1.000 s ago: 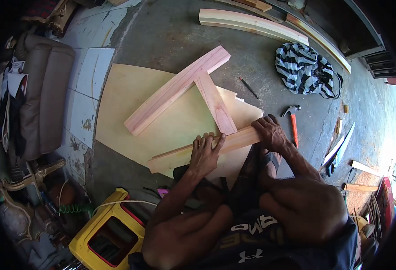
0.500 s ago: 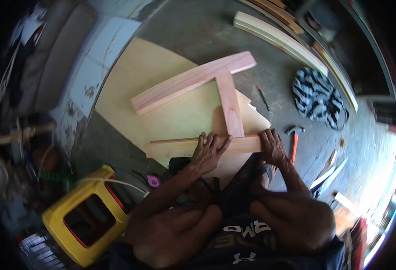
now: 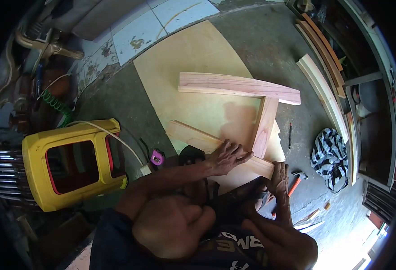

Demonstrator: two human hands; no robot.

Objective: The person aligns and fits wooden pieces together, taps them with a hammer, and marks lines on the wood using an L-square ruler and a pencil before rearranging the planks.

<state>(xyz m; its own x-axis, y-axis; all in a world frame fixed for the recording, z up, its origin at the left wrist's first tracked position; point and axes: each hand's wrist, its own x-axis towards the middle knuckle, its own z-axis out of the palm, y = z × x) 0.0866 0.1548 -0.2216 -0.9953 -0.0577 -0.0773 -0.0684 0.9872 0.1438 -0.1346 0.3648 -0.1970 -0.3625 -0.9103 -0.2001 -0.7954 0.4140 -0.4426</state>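
At the lower centre of the frame, a pale near board (image 3: 195,136) is steadied on a plywood sheet (image 3: 184,51). Across its upper face the fingers of the left hand (image 3: 227,158) are laid, slightly bent; whether they are closed around it cannot be told. By its right end the right hand (image 3: 279,178) is placed, fingers extended rather than clenched. The near board is met by a crosspiece (image 3: 266,127), whose far end is butted against a long beam (image 3: 238,84) in the upper middle. At right, a pencil (image 3: 290,136), a hammer (image 3: 296,183) and a checked cloth (image 3: 329,154) are seen on the floor (image 3: 270,49). The wood is judged stiff, fairly light and not fragile, though easily slid on smooth plywood; it is best held by its long edges, close to the joint, with the end braced.
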